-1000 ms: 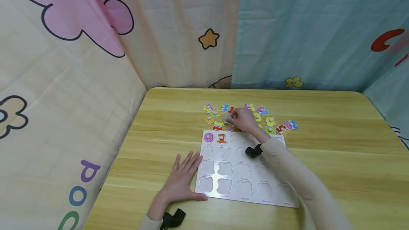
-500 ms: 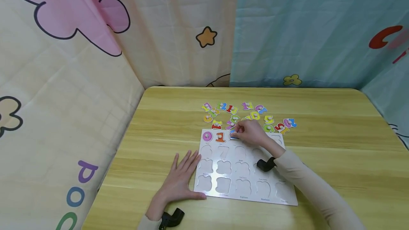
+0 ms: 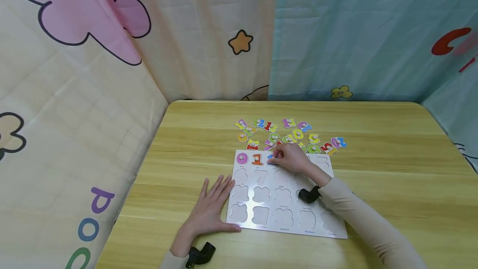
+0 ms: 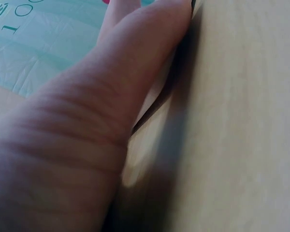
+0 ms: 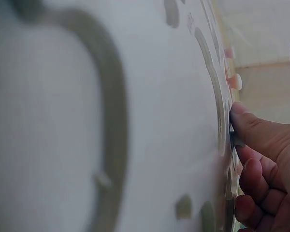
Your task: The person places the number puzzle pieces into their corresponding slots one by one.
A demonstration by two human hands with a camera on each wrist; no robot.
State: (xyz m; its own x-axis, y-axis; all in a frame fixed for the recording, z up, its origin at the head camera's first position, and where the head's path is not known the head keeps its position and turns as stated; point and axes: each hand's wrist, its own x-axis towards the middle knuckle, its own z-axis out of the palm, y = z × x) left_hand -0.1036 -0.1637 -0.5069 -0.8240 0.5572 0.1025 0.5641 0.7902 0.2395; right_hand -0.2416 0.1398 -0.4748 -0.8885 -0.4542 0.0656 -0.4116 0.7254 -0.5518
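A white number puzzle board [image 3: 272, 231] lies on the table, with a pink 0 piece [image 3: 242, 158] and an orange 1 piece [image 3: 257, 160] in its top row. My right hand [image 3: 293, 157] pinches a blue puzzle piece [image 3: 270, 157] over the third top-row recess. Fingers hide most of that piece, so its digit cannot be read. In the right wrist view, the thumb and fingers [image 5: 261, 133] meet near the board's surface. My left hand [image 3: 210, 211] lies spread at the board's left edge, its fingertips and thumb touching it.
Loose number pieces lie behind the board, among them a red-and-yellow 13 [image 3: 270, 127], a yellow 5 [image 3: 314, 138] and a purple-and-blue piece [image 3: 338, 142]. Printed curtains [image 3: 209, 53] stand around the wooden table [image 3: 179, 157]. Each wrist wears a black camera mount [image 3: 201, 254].
My right hand has come from the loose pieces down to the board's top row, carrying the blue puzzle piece. My left hand has stayed at the board's edge.
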